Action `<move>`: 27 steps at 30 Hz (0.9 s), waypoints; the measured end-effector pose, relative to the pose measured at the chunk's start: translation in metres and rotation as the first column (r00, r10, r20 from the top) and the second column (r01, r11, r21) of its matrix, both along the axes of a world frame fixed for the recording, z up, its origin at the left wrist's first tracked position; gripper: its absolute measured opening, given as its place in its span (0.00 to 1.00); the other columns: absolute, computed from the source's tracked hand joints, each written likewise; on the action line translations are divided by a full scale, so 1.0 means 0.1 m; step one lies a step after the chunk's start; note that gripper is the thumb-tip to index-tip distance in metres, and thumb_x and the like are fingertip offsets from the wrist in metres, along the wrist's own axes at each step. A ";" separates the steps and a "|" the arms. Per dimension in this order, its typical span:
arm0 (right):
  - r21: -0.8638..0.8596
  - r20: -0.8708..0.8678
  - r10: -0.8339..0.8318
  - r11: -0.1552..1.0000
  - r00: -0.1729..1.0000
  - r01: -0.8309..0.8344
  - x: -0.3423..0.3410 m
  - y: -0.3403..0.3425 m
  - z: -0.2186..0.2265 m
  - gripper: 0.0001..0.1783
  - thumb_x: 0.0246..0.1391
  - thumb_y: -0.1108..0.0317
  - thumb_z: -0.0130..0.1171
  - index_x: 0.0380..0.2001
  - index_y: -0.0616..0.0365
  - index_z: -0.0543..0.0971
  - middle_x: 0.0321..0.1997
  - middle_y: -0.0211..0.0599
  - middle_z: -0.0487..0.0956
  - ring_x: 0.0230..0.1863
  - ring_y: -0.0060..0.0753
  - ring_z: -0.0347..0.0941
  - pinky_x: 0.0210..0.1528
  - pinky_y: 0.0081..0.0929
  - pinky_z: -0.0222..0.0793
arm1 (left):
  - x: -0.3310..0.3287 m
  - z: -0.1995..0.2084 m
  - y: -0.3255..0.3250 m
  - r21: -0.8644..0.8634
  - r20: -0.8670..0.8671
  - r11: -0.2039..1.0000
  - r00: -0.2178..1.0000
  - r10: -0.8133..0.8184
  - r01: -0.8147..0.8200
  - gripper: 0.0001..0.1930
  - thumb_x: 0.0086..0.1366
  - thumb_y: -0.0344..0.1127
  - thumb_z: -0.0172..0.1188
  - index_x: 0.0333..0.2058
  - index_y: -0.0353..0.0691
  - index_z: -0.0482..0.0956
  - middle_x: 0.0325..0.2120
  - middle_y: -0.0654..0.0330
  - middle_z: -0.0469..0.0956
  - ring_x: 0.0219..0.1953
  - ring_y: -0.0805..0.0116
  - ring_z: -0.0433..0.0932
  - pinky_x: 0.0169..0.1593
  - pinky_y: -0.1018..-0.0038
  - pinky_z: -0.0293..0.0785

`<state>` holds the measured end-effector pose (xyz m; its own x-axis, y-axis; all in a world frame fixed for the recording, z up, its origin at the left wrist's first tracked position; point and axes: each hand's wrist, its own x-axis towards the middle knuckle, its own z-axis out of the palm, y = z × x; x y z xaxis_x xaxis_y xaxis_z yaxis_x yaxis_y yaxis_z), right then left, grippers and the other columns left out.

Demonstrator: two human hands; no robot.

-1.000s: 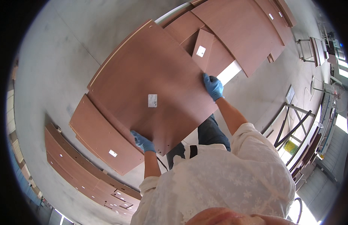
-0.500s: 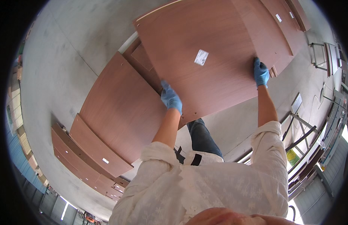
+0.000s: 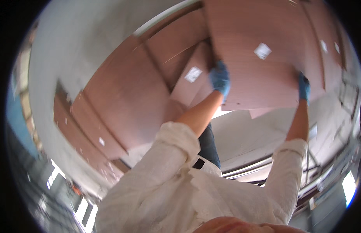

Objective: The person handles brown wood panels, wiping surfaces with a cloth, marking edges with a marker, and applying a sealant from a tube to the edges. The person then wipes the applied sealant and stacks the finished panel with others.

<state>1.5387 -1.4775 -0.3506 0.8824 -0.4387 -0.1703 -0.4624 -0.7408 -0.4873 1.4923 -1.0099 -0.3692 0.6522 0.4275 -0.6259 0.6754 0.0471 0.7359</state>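
Note:
A large reddish-brown wood-grain panel [image 3: 254,79] with a white label is held up in front of me. My left hand [image 3: 220,79], in a blue glove, is closed on its left edge, somewhat smeared by motion. On the right, my right hand [image 3: 304,87], also gloved, grips the panel near its lower right; the fingertips are partly hidden. Left of my left hand lies a smaller brown panel [image 3: 186,90] with a white label. Farther left, another wide brown panel [image 3: 126,89] rests low down.
Narrower brown panels [image 3: 97,126] lie at the left on the grey floor [image 3: 91,39]. More labelled brown panels [image 3: 330,33] stand at the far right. A metal frame [image 3: 312,163] is beside my right arm, partly blurred.
Both hands and the large panel have shifted rightward in view. The smaller labelled panel beside my left hand is now uncovered. My view has also turned and blurred.

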 end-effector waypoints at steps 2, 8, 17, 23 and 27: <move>-0.063 -0.137 -0.009 0.998 0.990 0.000 0.12 0.16 0.12 0.39 0.68 0.38 0.56 0.60 0.67 0.79 0.59 0.53 0.83 0.61 0.49 0.78 0.63 0.38 0.71 | -0.04 -0.03 -0.08 0.289 0.059 0.948 0.986 -0.158 0.135 0.26 0.74 0.52 0.56 0.36 0.26 0.77 0.32 0.37 0.81 0.34 0.40 0.79 0.38 0.51 0.73; -0.415 0.243 0.375 0.874 0.895 -0.253 0.28 1.97 0.49 0.36 0.66 0.44 0.60 0.60 0.67 0.78 0.66 0.56 0.77 0.66 0.59 0.74 0.67 0.44 0.70 | -0.33 0.36 0.18 0.084 0.052 0.907 0.907 -0.418 0.413 0.16 0.68 0.44 0.57 0.38 0.33 0.80 0.39 0.37 0.83 0.42 0.32 0.80 0.47 0.47 0.76; 0.080 0.378 0.720 0.600 0.581 -0.796 -1.06 5.58 0.41 0.27 0.61 0.68 0.67 0.62 0.65 0.77 0.65 0.55 0.78 0.63 0.52 0.76 0.68 0.44 0.70 | -1.89 0.38 3.84 0.285 0.228 0.878 0.917 0.328 -0.385 0.15 0.77 0.41 0.55 0.42 0.37 0.85 0.33 0.61 0.85 0.34 0.69 0.80 0.41 0.69 0.78; 0.109 0.384 0.866 0.302 0.321 -0.947 -2.53 7.89 0.36 0.30 0.59 0.62 0.68 0.62 0.61 0.75 0.67 0.53 0.75 0.66 0.57 0.73 0.68 0.52 0.67 | -4.21 0.57 6.74 0.911 -0.014 0.368 0.876 0.482 -0.188 0.23 0.70 0.46 0.59 0.50 0.28 0.82 0.48 0.39 0.83 0.52 0.47 0.82 0.59 0.59 0.76; 0.143 0.241 0.953 0.153 0.184 -0.978 -3.35 9.17 0.36 0.32 0.61 0.55 0.64 0.64 0.58 0.73 0.71 0.53 0.71 0.71 0.58 0.67 0.70 0.59 0.61 | -5.50 0.61 7.86 0.853 -0.382 0.522 0.689 0.616 0.006 0.40 0.69 0.63 0.52 0.70 0.40 0.67 0.70 0.45 0.66 0.72 0.44 0.62 0.73 0.53 0.58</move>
<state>1.2035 -0.5606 -0.3151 0.5749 0.8181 -0.0137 0.5909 -0.4267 -0.6847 0.9427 -0.2240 -0.3083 -0.0012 0.9943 -0.1070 0.9990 0.0059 0.0445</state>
